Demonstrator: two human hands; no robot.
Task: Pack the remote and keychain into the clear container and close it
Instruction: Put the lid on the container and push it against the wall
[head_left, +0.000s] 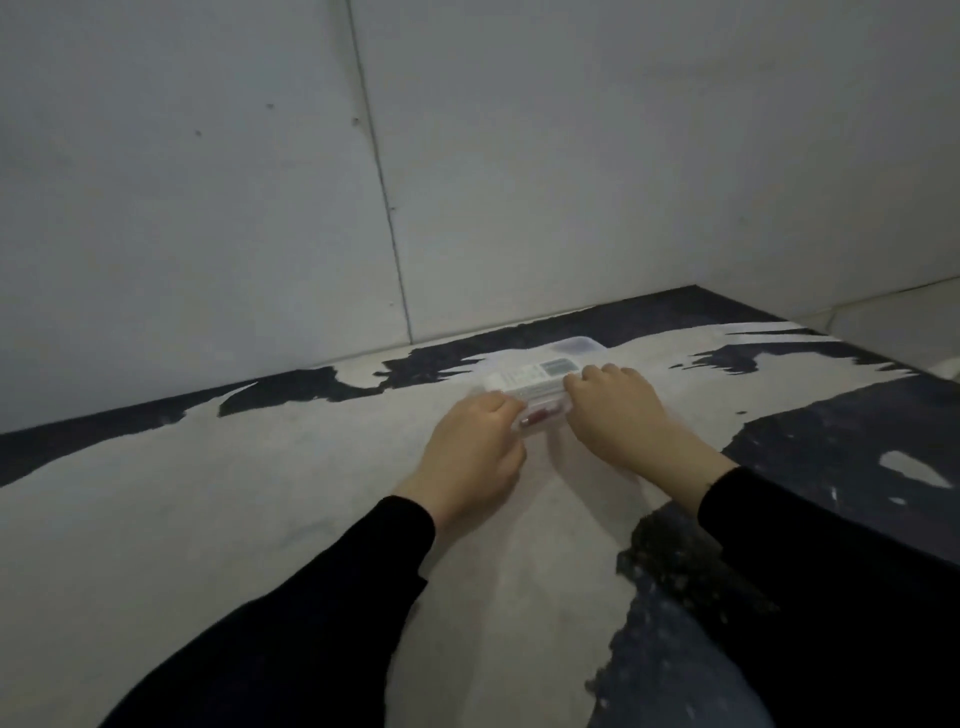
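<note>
The clear container (545, 402) lies on the white and dark patterned surface, near the wall. A white remote (535, 378) with a small grey screen lies in or on top of it; which, I cannot tell. Something red (539, 414), perhaps the keychain, shows through the container's near side. My left hand (475, 449) grips the container's near left end. At its right end, my right hand (621, 410) has fingers curled over the edge. A clear flat piece (579, 344), perhaps the lid, lies just behind.
A grey wall (467, 156) rises right behind the container, with a corner at the right. The surface (260, 493) is white with dark blotches. Both of my arms wear black sleeves.
</note>
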